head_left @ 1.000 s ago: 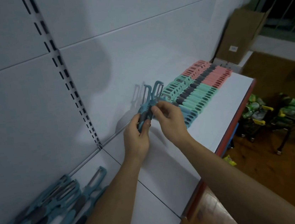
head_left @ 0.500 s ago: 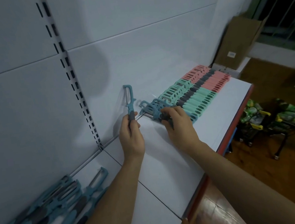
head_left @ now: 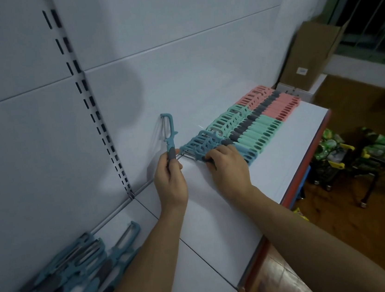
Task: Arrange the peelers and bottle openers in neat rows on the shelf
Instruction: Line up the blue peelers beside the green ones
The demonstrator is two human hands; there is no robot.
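A neat row of peelers (head_left: 252, 124) lies on the white shelf (head_left: 218, 203), blue at its near end, then mint green, then pink at the far end. My left hand (head_left: 170, 180) grips one blue peeler (head_left: 169, 134) by its grey handle, blade end pointing up, just left of the row. My right hand (head_left: 227, 163) rests on the near end of the row, fingers curled over the last blue peeler (head_left: 201, 146) lying there. A loose heap of blue peelers (head_left: 57, 279) lies at the lower left of the shelf.
The white back panel with a slotted upright (head_left: 95, 114) rises behind the shelf. The shelf's red front edge (head_left: 309, 155) runs on the right. A cardboard box (head_left: 311, 56) stands past the row's far end. Low carts with green packs (head_left: 357, 157) stand on the brown floor.
A second ago both hands held a bunch of blue peelers in the air. My right hand has laid its share down at the row's near end; my left hand keeps one upright.
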